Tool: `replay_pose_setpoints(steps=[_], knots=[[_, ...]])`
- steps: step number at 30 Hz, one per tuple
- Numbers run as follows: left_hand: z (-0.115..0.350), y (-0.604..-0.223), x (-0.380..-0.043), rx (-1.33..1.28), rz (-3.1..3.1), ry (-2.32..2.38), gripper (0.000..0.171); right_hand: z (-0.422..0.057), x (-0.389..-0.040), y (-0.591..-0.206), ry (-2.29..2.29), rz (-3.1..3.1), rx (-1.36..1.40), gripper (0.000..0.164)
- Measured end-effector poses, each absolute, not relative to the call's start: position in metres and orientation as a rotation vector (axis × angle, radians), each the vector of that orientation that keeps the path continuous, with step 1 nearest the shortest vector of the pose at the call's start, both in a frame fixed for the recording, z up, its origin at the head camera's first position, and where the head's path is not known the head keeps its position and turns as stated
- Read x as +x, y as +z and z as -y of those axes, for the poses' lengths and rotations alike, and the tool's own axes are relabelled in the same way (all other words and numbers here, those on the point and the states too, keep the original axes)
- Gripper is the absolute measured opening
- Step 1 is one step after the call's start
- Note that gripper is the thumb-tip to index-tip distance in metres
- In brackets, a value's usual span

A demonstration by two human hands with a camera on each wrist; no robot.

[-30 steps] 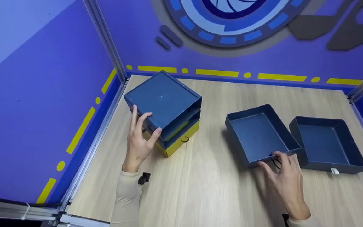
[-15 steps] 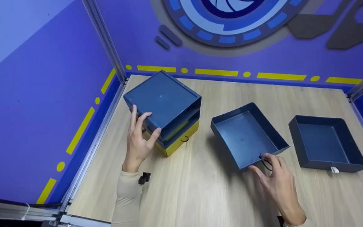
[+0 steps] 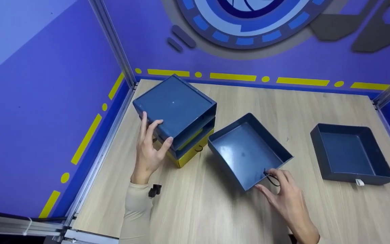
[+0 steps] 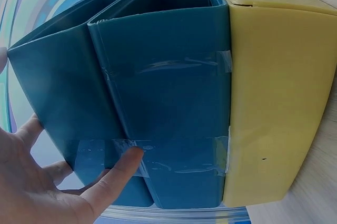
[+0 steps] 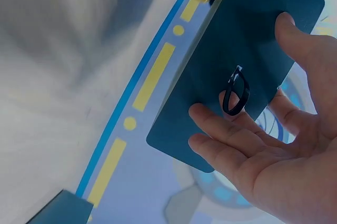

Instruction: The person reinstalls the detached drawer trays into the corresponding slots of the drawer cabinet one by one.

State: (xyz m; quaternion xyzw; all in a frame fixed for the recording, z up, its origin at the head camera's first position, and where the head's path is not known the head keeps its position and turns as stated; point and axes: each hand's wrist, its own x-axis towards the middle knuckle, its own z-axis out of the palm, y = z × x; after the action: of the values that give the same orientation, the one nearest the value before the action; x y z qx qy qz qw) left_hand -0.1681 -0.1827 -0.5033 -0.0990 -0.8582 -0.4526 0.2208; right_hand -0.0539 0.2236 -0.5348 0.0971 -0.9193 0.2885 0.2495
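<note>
My right hand grips a dark blue drawer at its front panel, where a black loop pull hangs by the fingers. The drawer is tilted, its back corner close to the drawer unit. My left hand rests with spread fingers on the near corner of the stacked unit. That unit has a dark blue upper casing with two open-fronted slots, above a yellow bottom section with a small black loop. In the left wrist view, clear tape crosses the casing's side beside the thumb.
Another dark blue drawer with a white pull tab lies on the right of the wooden table. Purple panels with yellow markings and metal posts border the table at the back and sides.
My right hand has carried the drawer leftward, away from the other drawer and up close to the stacked unit. My left hand and the unit have stayed in place.
</note>
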Motion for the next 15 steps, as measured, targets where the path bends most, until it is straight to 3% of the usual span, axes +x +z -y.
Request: replay_pose_setpoints(steps=[15], knots=[[0.187, -0.5, -0.166, -0.281, 2.407, -1.259, 0.058, -0.198, -0.052, -0.539, 0.817, 2.546, 0.319, 0.055]])
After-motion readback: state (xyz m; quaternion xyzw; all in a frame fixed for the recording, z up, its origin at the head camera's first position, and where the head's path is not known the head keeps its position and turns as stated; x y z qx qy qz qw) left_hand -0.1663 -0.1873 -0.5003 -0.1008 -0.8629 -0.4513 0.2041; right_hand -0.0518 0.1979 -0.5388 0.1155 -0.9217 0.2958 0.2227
